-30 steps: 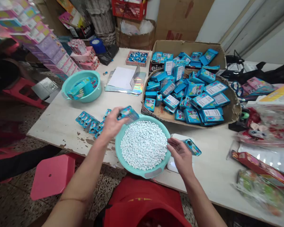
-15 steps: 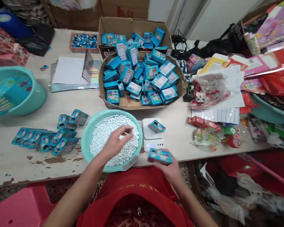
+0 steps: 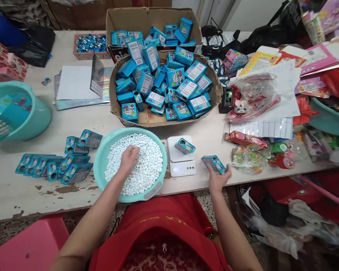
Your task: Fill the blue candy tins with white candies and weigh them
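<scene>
My left hand (image 3: pixel 129 157) is dug fingers-down into the white candies (image 3: pixel 147 158) that fill a teal basin (image 3: pixel 101 162) in front of me; its fingers are curled into the pile. My right hand (image 3: pixel 218 178) grips a small blue box (image 3: pixel 214 163) and rests it on the table right of a white scale (image 3: pixel 181 160). Another small blue box (image 3: pixel 185 146) lies on the scale's platform.
A cardboard tray (image 3: pixel 214 92) heaped with blue boxes stands behind the basin, an open carton (image 3: pixel 147 17) behind it. Flat blue cartons (image 3: pixel 59 162) lie at the left, near a second teal basin (image 3: pixel 36 116). Toy packets (image 3: pixel 251 96) clutter the right. A pink stool (image 3: pixel 31 246) stands below left.
My left hand has let go of a blue box and gone down into the candies. My right hand carried a blue box from my lap onto the table right of the scale. The view shifted right.
</scene>
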Demonstrator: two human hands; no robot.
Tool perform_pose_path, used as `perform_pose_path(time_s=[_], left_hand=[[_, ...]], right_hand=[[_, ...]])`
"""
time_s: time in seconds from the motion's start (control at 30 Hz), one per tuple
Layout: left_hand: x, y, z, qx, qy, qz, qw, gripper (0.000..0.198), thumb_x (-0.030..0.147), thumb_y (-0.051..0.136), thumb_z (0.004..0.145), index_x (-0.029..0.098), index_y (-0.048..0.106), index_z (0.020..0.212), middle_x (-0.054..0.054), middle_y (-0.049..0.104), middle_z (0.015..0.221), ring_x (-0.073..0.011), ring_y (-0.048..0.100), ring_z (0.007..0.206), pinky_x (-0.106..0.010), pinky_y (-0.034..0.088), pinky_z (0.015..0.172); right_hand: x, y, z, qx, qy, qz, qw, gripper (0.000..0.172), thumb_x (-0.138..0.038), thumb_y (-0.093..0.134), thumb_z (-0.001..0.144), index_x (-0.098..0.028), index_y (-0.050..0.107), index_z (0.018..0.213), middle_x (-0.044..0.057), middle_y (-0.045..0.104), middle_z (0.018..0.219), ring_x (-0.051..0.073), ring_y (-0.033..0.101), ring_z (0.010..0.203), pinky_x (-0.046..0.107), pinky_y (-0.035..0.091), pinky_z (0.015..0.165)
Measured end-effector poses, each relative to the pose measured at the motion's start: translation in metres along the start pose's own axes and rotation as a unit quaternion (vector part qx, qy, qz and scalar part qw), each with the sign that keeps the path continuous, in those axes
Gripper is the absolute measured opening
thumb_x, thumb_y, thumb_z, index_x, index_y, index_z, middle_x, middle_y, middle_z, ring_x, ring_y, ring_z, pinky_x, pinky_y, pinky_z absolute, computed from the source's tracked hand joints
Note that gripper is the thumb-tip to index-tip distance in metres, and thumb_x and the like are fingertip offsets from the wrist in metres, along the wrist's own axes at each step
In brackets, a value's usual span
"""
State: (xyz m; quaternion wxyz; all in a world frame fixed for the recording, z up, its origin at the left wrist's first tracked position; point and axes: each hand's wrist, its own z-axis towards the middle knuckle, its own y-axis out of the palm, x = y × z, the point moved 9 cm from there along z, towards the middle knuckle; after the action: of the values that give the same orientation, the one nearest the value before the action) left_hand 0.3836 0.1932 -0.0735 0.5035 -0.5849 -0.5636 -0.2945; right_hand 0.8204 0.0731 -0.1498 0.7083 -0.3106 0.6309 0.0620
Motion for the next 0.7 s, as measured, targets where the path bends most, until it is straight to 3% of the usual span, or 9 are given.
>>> perform_pose_path(time_s=[0.1,0.17,0.27,0.3,0.37,0.47,0.6,0.7], left_hand=[[-0.014,-0.002,0.000,-0.010,-0.109,-0.272,0.956,0.022,0.036,0.060,0.068,0.018,0.047,0.072,0.004,0.043,0.057,-0.0067,0.035,0.042,-0.018,0.018,0.038],[-0.021,-0.003,0.000,0.009,-0.137,-0.317,0.938,0.021,0.036,0.058,0.069,0.017,0.049,0.071,0.002,0.048,0.062,-0.0067,0.039,0.044,-0.018,0.020,0.038],[-0.016,-0.013,0.002,0.074,-0.058,-0.178,0.979,0.023,0.040,0.055,0.074,0.017,0.053,0.070,0.001,0.049,0.063,-0.0089,0.041,0.049,-0.021,0.030,0.043],[-0.008,-0.012,0.002,0.075,-0.003,-0.091,0.993,0.023,0.040,0.057,0.075,0.017,0.055,0.069,-0.001,0.052,0.066,-0.0108,0.046,0.055,-0.022,0.036,0.049],[0.006,0.001,-0.003,0.041,0.099,0.087,0.990,0.019,0.036,0.063,0.073,0.018,0.057,0.067,-0.003,0.057,0.074,-0.0164,0.053,0.073,-0.028,0.043,0.068],[0.002,0.017,-0.010,-0.013,0.127,0.205,0.970,0.019,0.030,0.067,0.071,0.020,0.054,0.062,-0.003,0.056,0.071,-0.0208,0.053,0.084,-0.032,0.040,0.081],[-0.015,-0.009,-0.010,0.057,0.030,0.076,0.995,0.034,0.034,0.066,0.071,0.020,0.042,0.052,0.002,0.040,0.053,-0.0149,0.047,0.061,-0.027,0.037,0.062],[-0.012,-0.028,-0.015,0.088,-0.026,-0.064,0.994,0.037,0.047,0.053,0.078,0.020,0.038,0.057,0.004,0.037,0.051,-0.0091,0.034,0.045,-0.023,0.028,0.046]], right_hand=[[-0.059,0.002,-0.026,0.008,-0.152,-0.038,0.988,0.091,-0.048,0.079,0.060,-0.014,0.037,0.133,0.024,0.035,0.137,0.037,0.031,0.131,0.058,0.030,0.105],[-0.094,0.033,-0.041,-0.067,-0.230,-0.035,0.970,0.087,-0.048,0.078,0.063,-0.015,0.037,0.133,0.022,0.038,0.135,0.035,0.035,0.129,0.055,0.034,0.103],[-0.112,0.095,-0.045,-0.201,-0.192,0.006,0.961,0.074,-0.049,0.074,0.066,-0.015,0.045,0.126,0.017,0.051,0.125,0.030,0.048,0.119,0.048,0.040,0.099],[-0.112,0.111,-0.043,-0.232,-0.160,0.016,0.959,0.067,-0.049,0.073,0.066,-0.015,0.050,0.119,0.014,0.056,0.117,0.028,0.053,0.111,0.046,0.042,0.096],[-0.112,0.129,-0.039,-0.261,-0.112,0.023,0.959,0.055,-0.050,0.072,0.064,-0.014,0.058,0.104,0.009,0.062,0.101,0.025,0.059,0.096,0.043,0.046,0.089],[-0.130,0.120,-0.038,-0.252,-0.115,0.024,0.961,0.049,-0.047,0.074,0.062,-0.015,0.061,0.096,0.005,0.063,0.090,0.021,0.059,0.085,0.038,0.047,0.082],[-0.186,0.090,-0.065,-0.279,-0.193,0.036,0.940,0.040,-0.044,0.075,0.068,-0.019,0.063,0.097,0.002,0.062,0.087,0.019,0.059,0.079,0.034,0.048,0.074],[-0.228,0.085,-0.102,-0.340,-0.267,0.044,0.901,0.035,-0.042,0.075,0.071,-0.022,0.063,0.097,0.003,0.063,0.089,0.020,0.060,0.082,0.034,0.049,0.074]])
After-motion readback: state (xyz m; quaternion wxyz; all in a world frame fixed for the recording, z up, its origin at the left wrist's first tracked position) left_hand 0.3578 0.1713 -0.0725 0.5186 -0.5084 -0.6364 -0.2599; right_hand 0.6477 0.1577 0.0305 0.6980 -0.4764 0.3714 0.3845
